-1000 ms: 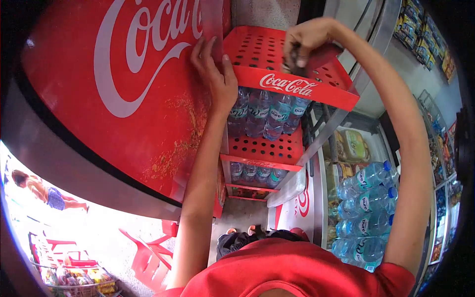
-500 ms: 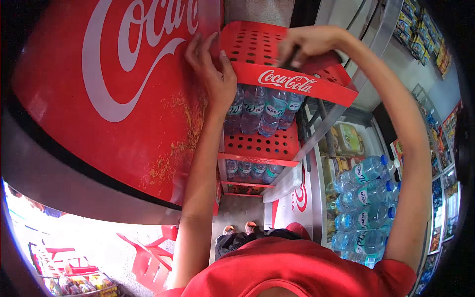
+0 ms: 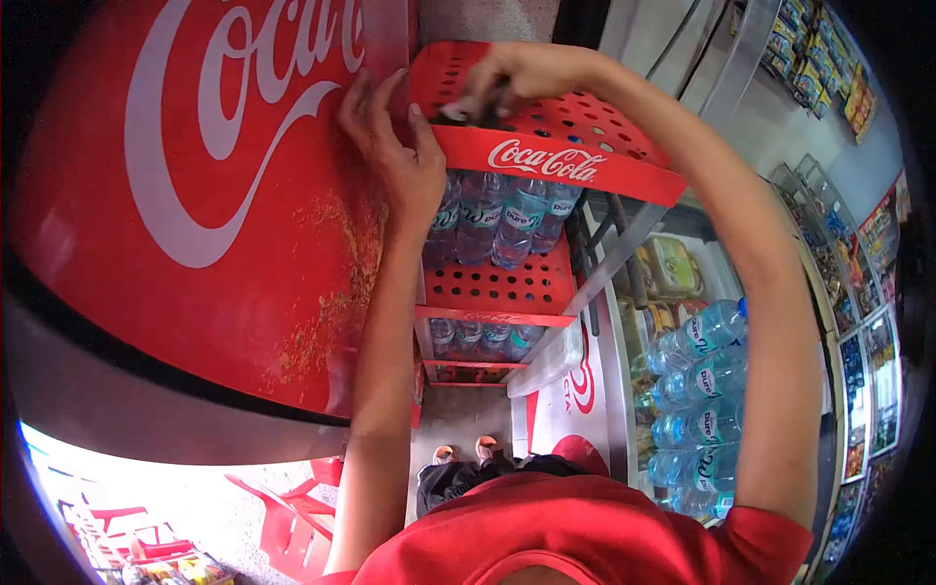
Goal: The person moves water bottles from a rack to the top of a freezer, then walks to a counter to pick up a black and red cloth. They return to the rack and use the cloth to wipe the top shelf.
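Note:
My left hand (image 3: pixel 398 151) rests with fingers spread against the edge of the large red Coca-Cola cooler (image 3: pixel 273 292). Over the red perforated top shelf (image 3: pixel 595 127) of the rack, my right hand (image 3: pixel 507 80) is closed on a dark, crumpled cloth (image 3: pixel 466 115), partly hidden and blurred by motion. The cloth touches the shelf surface near its left front corner. Just below the shelf's Coca-Cola front strip, several water bottles (image 3: pixel 524 219) stand upright on the second tier.
More bottles stand on the lower rack tier (image 3: pixel 497 319). On the right, several water bottles (image 3: pixel 702 419) lie on a glass-topped freezer (image 3: pixel 619 429), close to my right forearm. Snack packets (image 3: pixel 804 58) hang beyond. A red plastic chair (image 3: pixel 292 517) is at lower left.
My right hand has swept the cloth leftward across the top shelf, from its middle to near the left corner. My left hand keeps its place on the cooler edge; the view has shifted slightly.

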Motion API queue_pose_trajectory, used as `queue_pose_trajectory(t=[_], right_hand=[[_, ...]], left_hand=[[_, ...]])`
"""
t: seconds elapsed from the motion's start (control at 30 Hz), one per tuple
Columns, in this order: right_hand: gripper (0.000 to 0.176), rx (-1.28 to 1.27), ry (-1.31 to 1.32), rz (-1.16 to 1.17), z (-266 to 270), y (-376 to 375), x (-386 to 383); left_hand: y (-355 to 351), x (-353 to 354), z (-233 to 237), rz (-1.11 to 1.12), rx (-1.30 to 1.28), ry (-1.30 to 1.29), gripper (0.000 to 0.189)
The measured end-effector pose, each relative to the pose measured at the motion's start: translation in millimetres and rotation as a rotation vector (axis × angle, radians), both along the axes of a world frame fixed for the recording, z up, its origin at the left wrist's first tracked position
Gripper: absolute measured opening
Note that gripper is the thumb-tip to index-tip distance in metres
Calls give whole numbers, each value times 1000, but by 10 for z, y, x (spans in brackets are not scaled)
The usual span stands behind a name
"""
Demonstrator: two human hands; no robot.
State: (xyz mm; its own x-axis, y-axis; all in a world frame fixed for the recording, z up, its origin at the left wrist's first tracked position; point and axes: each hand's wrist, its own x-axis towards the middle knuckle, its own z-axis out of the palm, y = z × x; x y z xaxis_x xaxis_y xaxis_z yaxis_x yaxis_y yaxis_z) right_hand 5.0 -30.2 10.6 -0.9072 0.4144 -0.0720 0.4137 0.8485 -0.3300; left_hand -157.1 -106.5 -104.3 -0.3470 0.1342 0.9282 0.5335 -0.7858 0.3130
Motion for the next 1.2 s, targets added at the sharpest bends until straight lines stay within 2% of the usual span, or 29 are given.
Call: queue_pose_trajectory(t=[0.03, 0.1, 0.13, 0.2, 0.23, 0.3, 0.37, 0.4, 0.47, 0.57, 0.63, 0.67, 0.73, 0.77, 0.83, 0.9, 0.97, 1.0, 1.07, 1.17, 1.2], right_hand=[[39, 37, -11, 91, 84, -207, 136], [40, -131, -187, -237, 131, -224, 408], [40, -131, -186, -236, 218, -263, 379], [39, -211, -736, -228, 423, -293, 334], [37, -105, -811, -172, 430, -186, 271], [41, -27, -471, -60, 451, -40, 51], [48, 90, -82, -229, 392, -186, -285], [48, 94, -91, -227, 266, -64, -363], [51, 363, 177, 33, -107, 292, -402], [51, 238, 88, 74, -73, 91, 21], [60, -100, -101, -70, 147, -298, 263], [60, -101, -105, -75, 221, -319, 373], [59, -321, -507, -256, 349, -280, 477], [59, -318, -505, -248, 415, -218, 439], [44, -85, -615, -46, 542, -91, 261], [45, 180, -199, -239, 514, 105, -11], [49, 658, 208, -137, 150, 531, -195], [49, 660, 210, -135, -2, 616, -254], [51, 659, 95, 31, -216, 634, -331], [47, 655, 160, -8, -232, 128, 37], [45, 595, 101, -25, -188, -25, 206]], left_hand=[[3, 11, 1, -5, -3, -4, 36], [-2, 25, 6, -24, -6, -13, 35], [0, 20, 6, -23, -6, -13, 35], [8, 2, 12, -27, 27, -2, 35], [14, -17, 13, -23, 30, 0, 35], [18, -27, 15, 4, 2, 23, 38], [-6, -24, 21, 8, -11, 13, 38], [-16, -19, 17, 8, -30, 15, 38], [-4, -22, 16, -4, -17, 12, 37], [-15, -23, 14, -7, -25, 16, 37], [-11, -9, 24, 3, -33, 15, 36], [-8, -8, 23, -3, -28, 14, 36], [-7, -22, 11, -3, -23, 17, 37], [8, -22, 5, 2, -18, 16, 36], [16, -41, 7, 19, -9, 21, 36], [8, -21, 12, 2, -22, 2, 35], [2, -17, 22, -1, -22, -1, 35], [0, -26, 24, -6, -24, 5, 35], [-12, -26, 28, -13, -22, 9, 36], [0, -25, 21, -20, -28, 9, 35], [8, -14, 12, -7, -34, 8, 34]])
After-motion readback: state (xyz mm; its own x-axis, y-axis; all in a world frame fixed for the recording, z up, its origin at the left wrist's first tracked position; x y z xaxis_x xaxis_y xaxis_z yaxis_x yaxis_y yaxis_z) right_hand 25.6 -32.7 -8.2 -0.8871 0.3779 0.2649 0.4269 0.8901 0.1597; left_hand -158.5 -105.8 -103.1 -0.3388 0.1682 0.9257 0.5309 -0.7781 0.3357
